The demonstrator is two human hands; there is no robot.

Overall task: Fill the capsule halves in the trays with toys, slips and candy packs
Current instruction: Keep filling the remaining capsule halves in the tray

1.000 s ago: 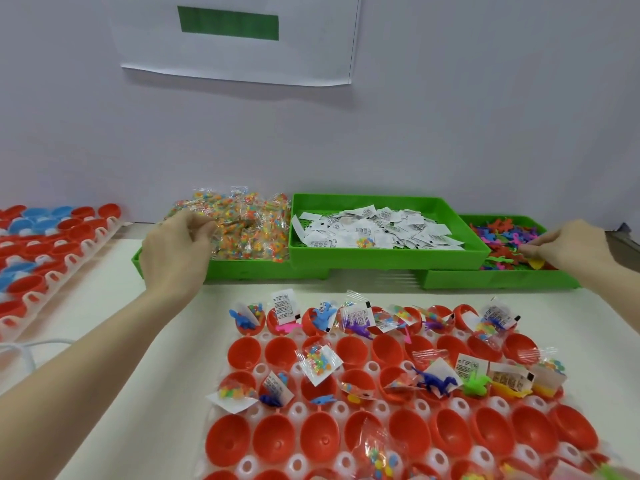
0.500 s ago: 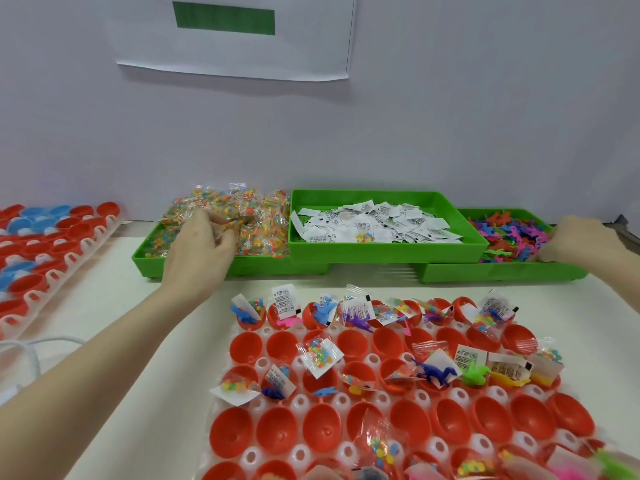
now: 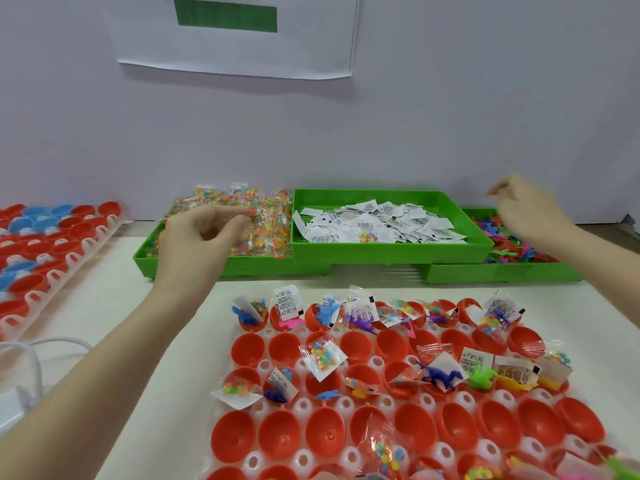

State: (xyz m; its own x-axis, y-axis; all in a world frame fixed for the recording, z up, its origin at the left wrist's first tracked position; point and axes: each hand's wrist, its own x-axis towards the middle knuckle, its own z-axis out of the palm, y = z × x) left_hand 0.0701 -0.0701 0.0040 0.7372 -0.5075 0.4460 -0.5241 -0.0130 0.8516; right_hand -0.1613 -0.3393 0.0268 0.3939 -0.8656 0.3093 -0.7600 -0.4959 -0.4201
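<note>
A white tray [image 3: 264, 366] of red capsule halves lies in front of me; its back rows hold toys, slips and candy packs, while several halves such as one at the front [image 3: 234, 439] are bare. Behind it stand three green trays: candy packs [image 3: 263, 220], paper slips [image 3: 381, 220] and small coloured toys [image 3: 512, 251]. My left hand [image 3: 197, 240] hovers over the candy tray, thumb and forefinger pinched on a clear candy pack. Lifted above the toy tray, my right hand [image 3: 526, 209] has its fingertips pinched together with a small orange bit of toy showing.
Another tray [image 3: 52, 244] of red and blue capsule halves sits at the far left. A white cable [image 3: 31, 355] lies near the left edge of the table. A wall with a paper sheet [image 3: 235, 46] stands right behind the green trays.
My left hand has risen from the candy pile and shifted right with a pinched pack. My right hand has lifted up out of the toy tray.
</note>
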